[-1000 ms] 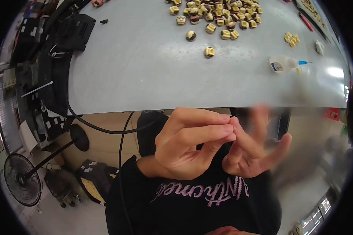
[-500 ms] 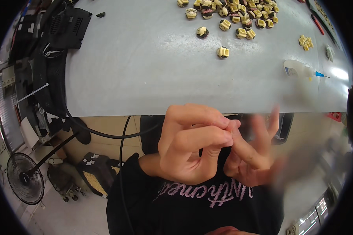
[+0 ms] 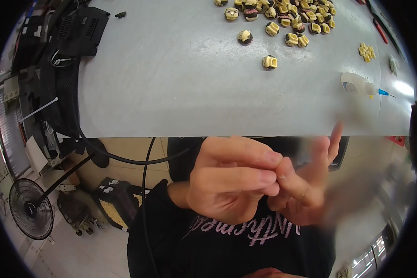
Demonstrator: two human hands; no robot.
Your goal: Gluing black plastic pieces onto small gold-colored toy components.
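Both hands are held up close below the near edge of the grey table (image 3: 180, 92), in front of a black printed shirt. My left hand (image 3: 231, 183) is curled, its fingertips pressed against the thumb of my right hand (image 3: 306, 187). The right hand is blurred, with its index finger raised and its other fingers loosely apart. No object shows between the fingertips. On the far side of the table lie several small cream-and-dark parts (image 3: 269, 61), out of reach of both hands.
A small clear glue bottle with a blue tip (image 3: 359, 86) lies at the table's right. Black equipment and cables (image 3: 65, 51) crowd the left edge. A floor fan (image 3: 31, 215) and a black cable (image 3: 143, 194) are below.
The hands have sunk slightly in view and loom larger. The right hand's fingers have shifted from spread to a raised index finger. The table parts have drifted a little right.
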